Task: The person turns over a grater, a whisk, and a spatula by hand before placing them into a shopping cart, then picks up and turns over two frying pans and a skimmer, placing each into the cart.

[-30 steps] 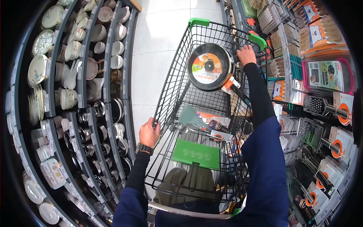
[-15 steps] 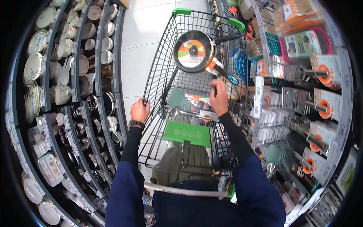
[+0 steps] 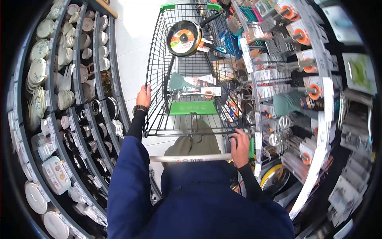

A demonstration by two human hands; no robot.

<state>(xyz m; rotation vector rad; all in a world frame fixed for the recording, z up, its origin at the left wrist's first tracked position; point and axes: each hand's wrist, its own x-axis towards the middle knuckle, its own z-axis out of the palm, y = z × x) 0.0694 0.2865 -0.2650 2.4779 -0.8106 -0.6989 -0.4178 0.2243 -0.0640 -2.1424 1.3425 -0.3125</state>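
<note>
My left hand [image 3: 143, 96] is closed on the left side rail of a black wire shopping cart [image 3: 156, 63]. At the cart's rear right corner, my right hand [image 3: 240, 148] lies by the end of the pale push handle [image 3: 191, 158], fingers stretched forward and slightly apart. Toward the front of the basket is a dark round pan [image 3: 172, 38] with an orange label and a knob at its middle. Nearer me in the basket are a grey-green spatula [image 3: 178, 82] and a metal utensil on a white card [image 3: 214, 91]. A green panel [image 3: 192, 108] spans the basket's near end.
Shelves of stacked plates and bowls [image 3: 38, 69] line the left side. On the right, racks hold hanging utensils on cards, including grey-green spatulas [image 3: 287, 103]; a yellow-rimmed pan [image 3: 275, 178] sits low there. Pale floor tiles [image 3: 129, 55] run along the cart's left.
My right hand has moved from over the basket back to the push handle's right end. My left hand stays on the side rail. The cart appears farther forward in view, and the shelves have shifted.
</note>
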